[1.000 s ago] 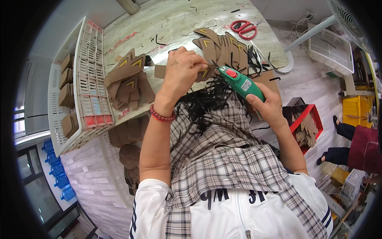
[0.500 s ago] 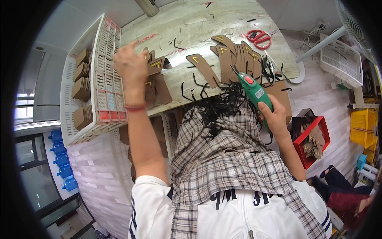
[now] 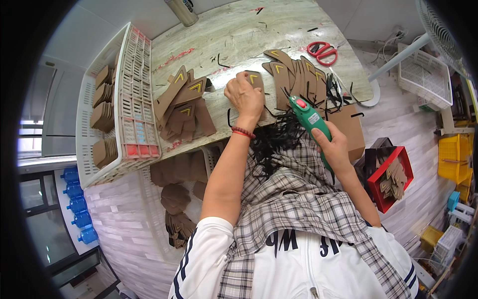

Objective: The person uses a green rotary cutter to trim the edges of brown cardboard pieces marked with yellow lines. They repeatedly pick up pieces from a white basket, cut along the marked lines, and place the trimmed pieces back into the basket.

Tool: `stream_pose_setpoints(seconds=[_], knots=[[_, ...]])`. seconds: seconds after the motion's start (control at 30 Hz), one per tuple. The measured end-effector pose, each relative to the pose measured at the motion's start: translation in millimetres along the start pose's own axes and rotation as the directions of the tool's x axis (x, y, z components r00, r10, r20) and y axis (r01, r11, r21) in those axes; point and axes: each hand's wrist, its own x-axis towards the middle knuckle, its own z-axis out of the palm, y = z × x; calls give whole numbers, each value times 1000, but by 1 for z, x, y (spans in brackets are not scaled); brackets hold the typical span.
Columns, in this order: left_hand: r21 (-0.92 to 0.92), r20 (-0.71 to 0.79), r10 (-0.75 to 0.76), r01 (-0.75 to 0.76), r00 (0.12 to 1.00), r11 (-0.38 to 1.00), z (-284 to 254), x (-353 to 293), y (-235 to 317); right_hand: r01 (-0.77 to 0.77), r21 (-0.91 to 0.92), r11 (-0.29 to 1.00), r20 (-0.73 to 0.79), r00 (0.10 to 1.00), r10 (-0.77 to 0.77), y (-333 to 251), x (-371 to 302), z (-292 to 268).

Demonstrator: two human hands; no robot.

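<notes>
My left hand [image 3: 244, 97] is closed, fingers curled on a brown curved flat piece [image 3: 255, 78] with a yellow chevron near its top. The hand hides most of that piece. In my right hand [image 3: 334, 149] is a green handheld tool [image 3: 306, 115] with a red button and a thin dark forked tip. Its tip points at a fanned row of similar brown pieces [image 3: 297, 74]. To the left lies a loose pile of brown pieces [image 3: 186, 122], also marked with yellow chevrons. Black trimmed strips [image 3: 279, 137] are heaped at the table's near edge and on my plaid apron [image 3: 279, 204].
Red-handled scissors [image 3: 322, 53] lie at the table's far right. A white crate [image 3: 133, 84] with stacked brown pieces borders the left. A metal flask [image 3: 182, 11] stands at the back. Beside my right arm is a red-rimmed box [image 3: 388, 204] of brown pieces.
My left hand has moved right, from the pile beside the crate to the single brown piece in the middle. The green tool has shifted slightly left. The person at the lower right has left view.
</notes>
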Motion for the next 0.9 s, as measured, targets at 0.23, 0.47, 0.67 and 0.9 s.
stream_pose_setpoints(seconds=[0.23, 0.47, 0.67, 0.9], knots=[[17, 184, -275, 276, 944, 961, 3, 11, 4, -10, -38, 999, -17, 1000, 9, 0, 3, 8], [-820, 372, -280, 455, 885, 347, -13, -3, -4, 13, -57, 998, -37, 999, -15, 0, 3, 6], [-903, 423, -298, 373, 856, -212, -47, -20, 36, 60, -50, 997, -40, 997, -62, -14, 0, 15], [-878, 454, -297, 366, 840, -308, -56, -22, 59, 112, -73, 991, -32, 993, -114, -17, -7, 15]])
